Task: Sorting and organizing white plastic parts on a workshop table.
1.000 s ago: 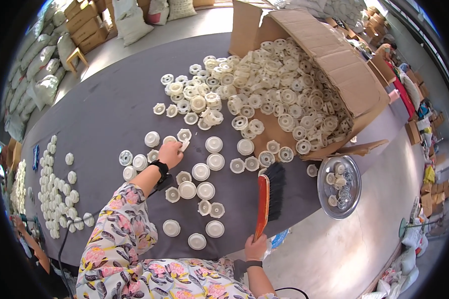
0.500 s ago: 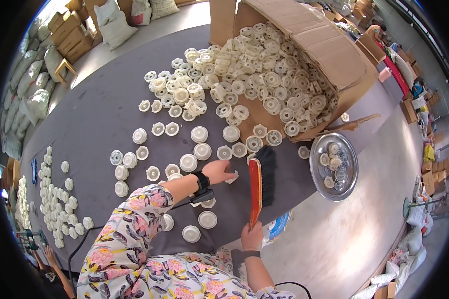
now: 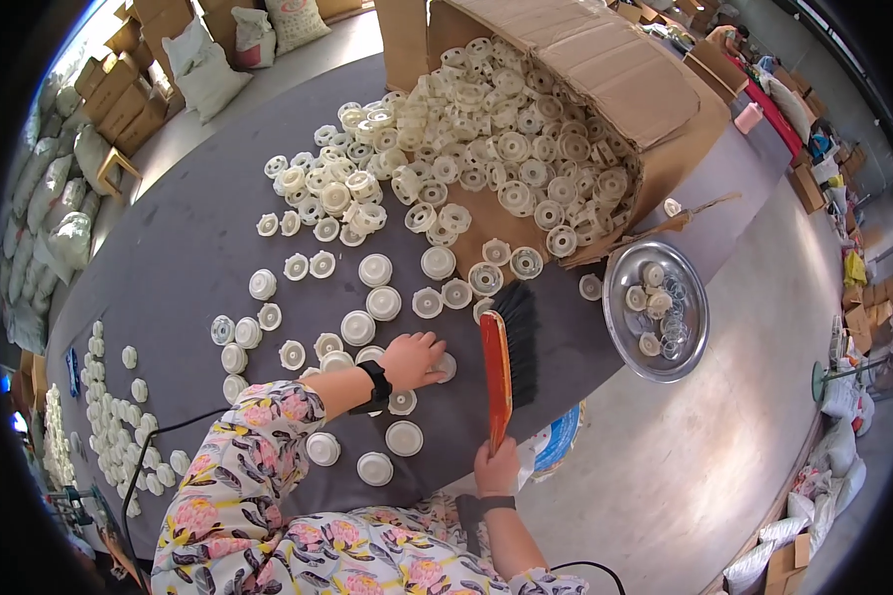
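Observation:
My right hand [image 3: 496,468] is closed round the red handle of a brush [image 3: 496,372], whose black bristles point up and to the right over the dark table. My left hand [image 3: 414,361] is at the middle of the table, fingers bent against the edge of a round white plastic cap [image 3: 447,368]. Part of that cap is hidden by the fingertips. Around this hand lie more round white caps, among them one to its upper left [image 3: 358,327] and one nearer me [image 3: 404,437].
A large cardboard box [image 3: 615,89] on its side spills a heap of ring-shaped white parts [image 3: 506,149] onto the table. A metal tray [image 3: 701,332] with caps and wire rings sits right. Several small caps [image 3: 119,421] cluster at left. A fan [image 3: 822,382] stands beyond the table.
My left hand has moved down slightly and nearer the brush, and the cap at its fingers now lies flatter. The whole view has shifted a little; the right hand still grips the brush.

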### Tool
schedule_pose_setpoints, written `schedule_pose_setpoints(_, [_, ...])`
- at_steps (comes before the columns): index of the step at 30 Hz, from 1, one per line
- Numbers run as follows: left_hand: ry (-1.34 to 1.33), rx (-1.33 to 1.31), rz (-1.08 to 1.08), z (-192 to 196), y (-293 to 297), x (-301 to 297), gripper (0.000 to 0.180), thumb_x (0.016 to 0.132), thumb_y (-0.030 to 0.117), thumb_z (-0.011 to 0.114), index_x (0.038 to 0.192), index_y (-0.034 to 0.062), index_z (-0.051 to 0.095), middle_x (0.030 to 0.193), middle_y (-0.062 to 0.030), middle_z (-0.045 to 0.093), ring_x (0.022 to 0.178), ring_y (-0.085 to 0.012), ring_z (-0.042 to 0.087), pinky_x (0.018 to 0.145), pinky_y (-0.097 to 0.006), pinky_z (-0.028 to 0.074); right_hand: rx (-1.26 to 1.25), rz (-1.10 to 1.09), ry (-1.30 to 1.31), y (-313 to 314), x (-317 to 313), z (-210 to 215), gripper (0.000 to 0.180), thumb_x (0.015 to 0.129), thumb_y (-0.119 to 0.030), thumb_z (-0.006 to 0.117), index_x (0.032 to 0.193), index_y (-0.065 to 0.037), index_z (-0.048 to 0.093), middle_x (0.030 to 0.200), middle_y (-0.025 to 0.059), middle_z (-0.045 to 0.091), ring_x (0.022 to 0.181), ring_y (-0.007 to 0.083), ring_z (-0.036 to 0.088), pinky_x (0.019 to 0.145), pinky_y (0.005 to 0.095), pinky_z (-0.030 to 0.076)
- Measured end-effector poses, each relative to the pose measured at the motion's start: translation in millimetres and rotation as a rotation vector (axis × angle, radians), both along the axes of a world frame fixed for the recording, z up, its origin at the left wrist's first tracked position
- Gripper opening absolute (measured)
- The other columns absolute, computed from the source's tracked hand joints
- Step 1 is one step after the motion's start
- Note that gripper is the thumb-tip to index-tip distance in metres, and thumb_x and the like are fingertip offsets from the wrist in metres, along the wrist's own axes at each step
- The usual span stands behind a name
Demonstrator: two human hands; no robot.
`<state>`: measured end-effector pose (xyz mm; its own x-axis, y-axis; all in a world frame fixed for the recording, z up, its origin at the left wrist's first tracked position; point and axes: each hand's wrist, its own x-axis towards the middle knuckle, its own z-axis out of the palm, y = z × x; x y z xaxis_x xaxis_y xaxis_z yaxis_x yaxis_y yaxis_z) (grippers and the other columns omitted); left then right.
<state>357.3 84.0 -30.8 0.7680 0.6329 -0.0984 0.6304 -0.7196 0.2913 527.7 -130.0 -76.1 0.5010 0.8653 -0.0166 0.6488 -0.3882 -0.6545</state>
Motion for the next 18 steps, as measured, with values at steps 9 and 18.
schedule_pose_setpoints(9, [-0.172, -0.252, 0.177, 15.2, 38.9, 29.4, 0.052, 0.069, 0.030, 0.069, 0.111, 0.0053, 0.050, 0.100, -0.0153, 0.055, 0.094, -0.0327, 0.056, 0.076, -0.043, 0.046, 0.044, -0.096, 0.138, 1.2, -2.1, -2.2, 0.023, 0.079, -0.015, 0.058, 0.096, -0.001, 0.053, 0.082, 0.0196, 0.057, 0.076, 0.0405, 0.057, 0.065, 0.0455, 0.045])
schedule_pose_setpoints(18, [-0.313, 0.035, 0.261, 2.9, 113.6, 84.7, 0.039, 0.071, 0.016, 0.066, 0.107, 0.0080, 0.054, 0.108, -0.0120, 0.056, 0.099, -0.0302, 0.055, 0.084, -0.041, 0.044, -0.001, -0.117, 0.117, 1.9, -2.0, -1.5, 0.020, 0.079, -0.015, 0.058, 0.092, -0.001, 0.053, 0.078, 0.0203, 0.057, 0.074, 0.0414, 0.057, 0.064, 0.0459, 0.045])
